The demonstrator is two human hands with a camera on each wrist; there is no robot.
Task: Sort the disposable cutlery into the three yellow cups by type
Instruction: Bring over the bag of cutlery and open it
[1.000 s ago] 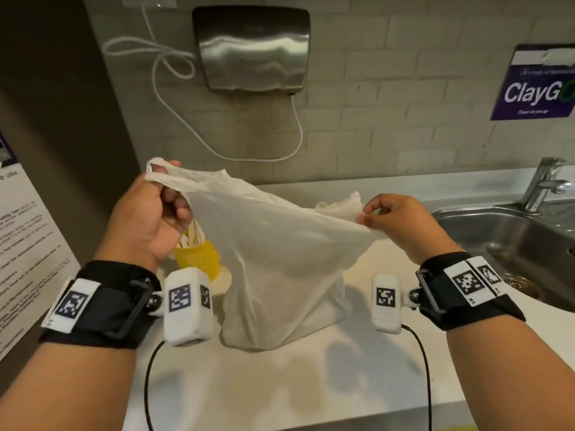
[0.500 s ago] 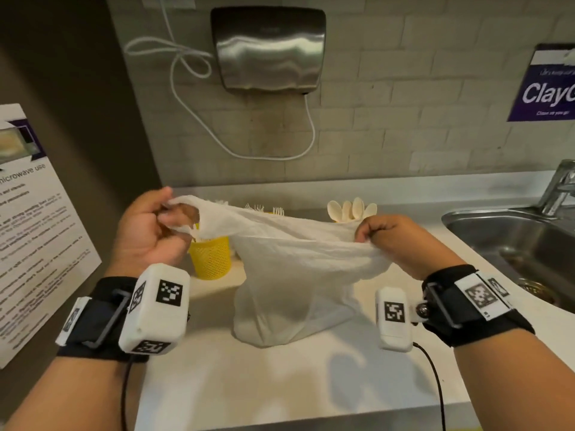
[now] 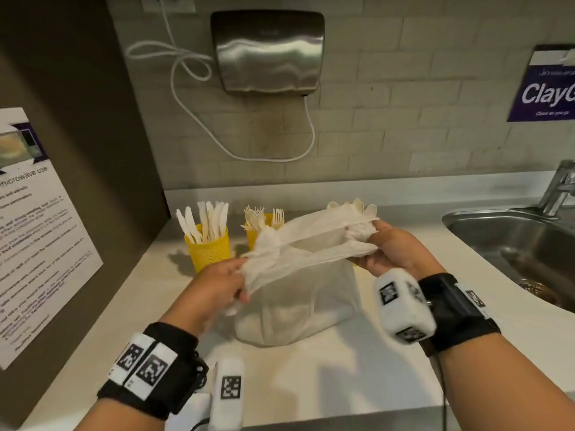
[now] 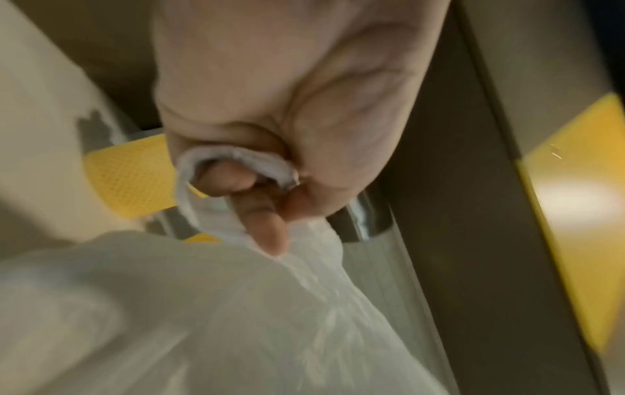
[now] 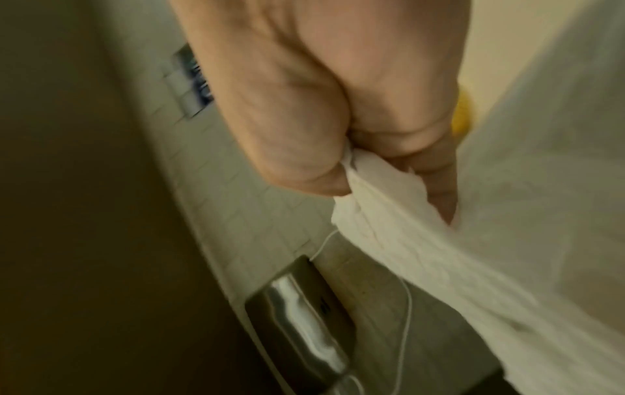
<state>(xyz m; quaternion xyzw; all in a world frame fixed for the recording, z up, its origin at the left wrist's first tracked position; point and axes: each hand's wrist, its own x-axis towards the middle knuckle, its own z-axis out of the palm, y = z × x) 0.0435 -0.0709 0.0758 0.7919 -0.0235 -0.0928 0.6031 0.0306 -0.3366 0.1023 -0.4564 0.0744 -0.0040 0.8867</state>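
Observation:
A white plastic bag (image 3: 298, 293) stands on the counter in front of me. My left hand (image 3: 224, 287) grips its left handle (image 4: 216, 208), fingers curled through the loop. My right hand (image 3: 392, 247) grips the bunched right handle (image 5: 365, 192). Behind the bag stand yellow cups: the left cup (image 3: 208, 250) holds knives (image 3: 205, 222), the middle cup (image 3: 253, 234) holds forks (image 3: 261, 217). Spoon bowls (image 3: 361, 206) rise behind my right hand; their cup is hidden by the bag. What lies inside the bag cannot be seen.
A steel sink (image 3: 525, 244) with a tap (image 3: 557, 191) lies at the right. A steel wall unit (image 3: 267, 51) with a white cord hangs above the cups. A dark side wall carries a notice (image 3: 34, 231) at the left. The counter's front edge (image 3: 342, 418) is near my wrists.
Both hands have come down with the bag's handles and turned. The bag's top is lower and stretched between them. The knife and fork cups behind it now show.

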